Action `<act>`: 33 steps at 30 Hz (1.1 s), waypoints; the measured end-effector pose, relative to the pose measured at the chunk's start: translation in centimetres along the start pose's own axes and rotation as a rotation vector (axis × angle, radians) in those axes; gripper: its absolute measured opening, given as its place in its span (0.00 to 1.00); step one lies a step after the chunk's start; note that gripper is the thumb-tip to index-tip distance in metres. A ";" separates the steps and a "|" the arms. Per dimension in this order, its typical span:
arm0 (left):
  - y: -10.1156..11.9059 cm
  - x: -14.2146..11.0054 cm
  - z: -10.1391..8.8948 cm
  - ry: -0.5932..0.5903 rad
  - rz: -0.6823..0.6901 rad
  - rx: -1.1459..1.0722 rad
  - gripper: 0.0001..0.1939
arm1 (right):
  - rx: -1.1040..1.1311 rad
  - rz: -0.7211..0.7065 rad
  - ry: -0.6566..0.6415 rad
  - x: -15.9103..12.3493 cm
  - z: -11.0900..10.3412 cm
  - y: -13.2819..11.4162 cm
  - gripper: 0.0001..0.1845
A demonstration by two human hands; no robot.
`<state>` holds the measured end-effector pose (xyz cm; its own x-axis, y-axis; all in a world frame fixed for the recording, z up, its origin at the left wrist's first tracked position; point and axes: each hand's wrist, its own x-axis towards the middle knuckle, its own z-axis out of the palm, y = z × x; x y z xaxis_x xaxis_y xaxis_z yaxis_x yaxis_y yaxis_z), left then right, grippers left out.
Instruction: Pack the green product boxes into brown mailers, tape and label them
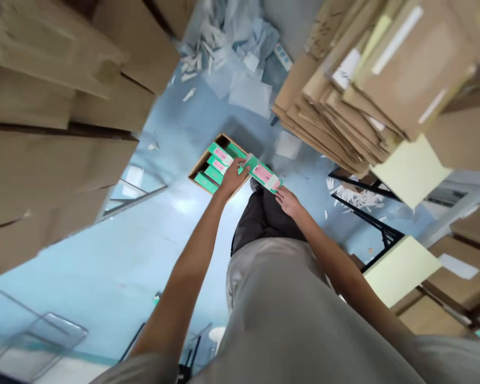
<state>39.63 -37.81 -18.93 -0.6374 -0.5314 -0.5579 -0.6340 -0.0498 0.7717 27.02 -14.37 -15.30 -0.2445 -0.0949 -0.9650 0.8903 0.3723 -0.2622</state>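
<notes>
In the head view, you hold a flat green-and-pink packet (265, 175) between both hands, above the floor (164, 234) and in front of your dark trousers (250, 226). Your left hand (240, 166) is clamped on the packet's left end, and that hand overlaps the right side of an open carton (192, 174). Your right hand (282, 195) is clamped on the packet's right end, its fingers at the near corner. The packet slants, its left end farther from you than its right, and its pink panel faces up.

The open carton sits on the floor, just left of your legs, with green boxes (206, 182) packed inside. Two pink-labelled packets (223, 156) show at the top, on the far side of the other green boxes. A dark shoe (256, 184) shows just below the packet.

At the far side, crumpled plastic sheeting (250, 80) and white strips (190, 95) lie on the floor. To your left, brown boxes (44, 176) are stacked high. To your right, you have a thick stack of folded cardboard (408, 80), with a pale yellow sheet (412, 170) at its near side. A black metal frame (388, 232) stands nearer, with a pile of white scraps (358, 197) beside it. Near left, a thin metal frame (66, 322) is partly blurred.
</notes>
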 end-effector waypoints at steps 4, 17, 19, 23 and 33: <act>5.7 -4.6 4.3 -0.067 -0.003 -0.173 0.20 | 0.071 -0.256 0.041 -6.4 -6.0 0.5 0.20; 21.6 -14.2 22.0 -0.310 -0.105 -0.245 0.07 | 0.123 -0.949 0.556 -17.7 -27.0 2.5 0.30; 23.6 -15.7 26.1 -0.416 -0.116 -0.244 0.12 | 0.153 -0.989 0.656 -18.9 -30.9 2.5 0.30; 26.7 -19.4 35.7 -0.581 -0.167 -0.180 0.31 | 0.249 -0.981 0.874 -20.7 -40.3 3.3 0.28; 30.0 -28.8 56.3 -0.798 -0.497 0.007 0.10 | 0.391 -0.986 1.083 -24.7 -61.3 10.8 0.16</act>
<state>14.34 23.63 3.09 -0.4029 0.2862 -0.8694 -0.9151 -0.1091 0.3882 19.10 48.53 6.08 -0.7871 0.6166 0.0169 0.2068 0.2895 -0.9346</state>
